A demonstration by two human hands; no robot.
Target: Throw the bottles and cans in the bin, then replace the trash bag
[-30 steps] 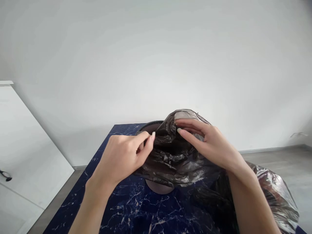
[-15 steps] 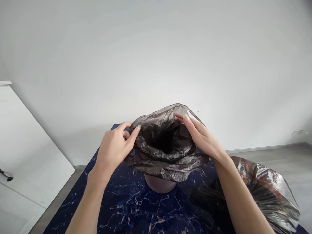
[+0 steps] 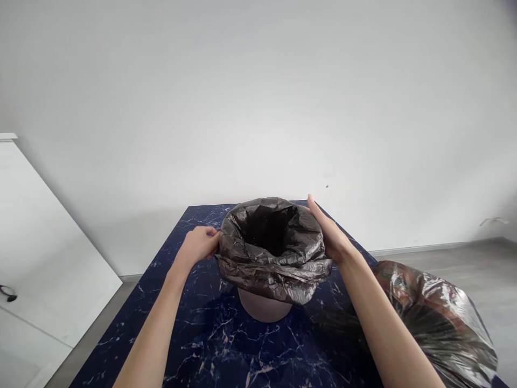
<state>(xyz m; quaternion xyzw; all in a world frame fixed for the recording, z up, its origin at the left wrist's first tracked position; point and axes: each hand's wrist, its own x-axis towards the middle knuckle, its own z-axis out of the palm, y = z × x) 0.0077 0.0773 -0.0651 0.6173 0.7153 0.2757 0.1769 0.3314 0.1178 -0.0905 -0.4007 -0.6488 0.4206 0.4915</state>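
A black plastic trash bag (image 3: 274, 275) lines a bin, its edge folded down around the outside of the rim. Below the bag shows the bin's pinkish lower wall (image 3: 264, 307), standing on a dark blue marbled table. At the bag's left side, my left hand (image 3: 200, 242) pinches the folded edge between thumb and fingers. My right hand (image 3: 329, 231) lies along the right side with the thumb up and apart; its other fingers are mostly hidden behind the bag. The inside of the bag is dark.
A filled, tied black trash bag (image 3: 436, 318) lies at the table's right side, partly behind my right forearm. A white cabinet (image 3: 48, 253) with a dark handle stands on the left. Behind the blue marbled table (image 3: 226, 355) rises a pale wall (image 3: 258, 97).
The bag's raised far edge has been pulled down over the bin's rim. My left hand has moved down to the outer side, and my right hand has slid outward from the opening.
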